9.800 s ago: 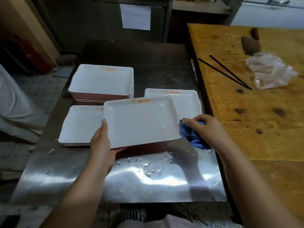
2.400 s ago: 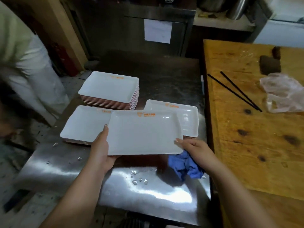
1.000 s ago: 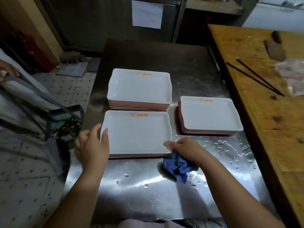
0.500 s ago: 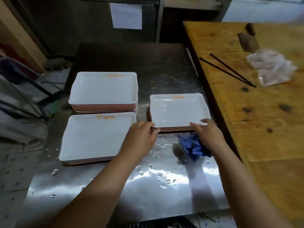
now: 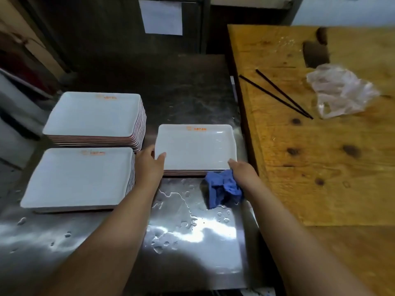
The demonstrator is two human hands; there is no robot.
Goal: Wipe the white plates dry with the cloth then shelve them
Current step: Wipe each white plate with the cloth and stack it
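Fingers of my left hand (image 5: 149,165) pinch the top white plate (image 5: 195,146) at its 8 o'clock corner; right hand (image 5: 242,173) pinches the 4 o'clock corner, blue cloth (image 5: 222,188) bunched beneath. Stack sits on wet steel bench (image 5: 192,242).

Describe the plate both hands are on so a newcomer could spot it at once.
Start at the steel table left of the wooden counter. Three stacks of white rectangular plates sit on it; take the right-hand stack, nearest the wood. The top plate is the one meant: it alone has the left hand gripping its near left corner and the right hand, holding a blue cloth, at its near right corner.
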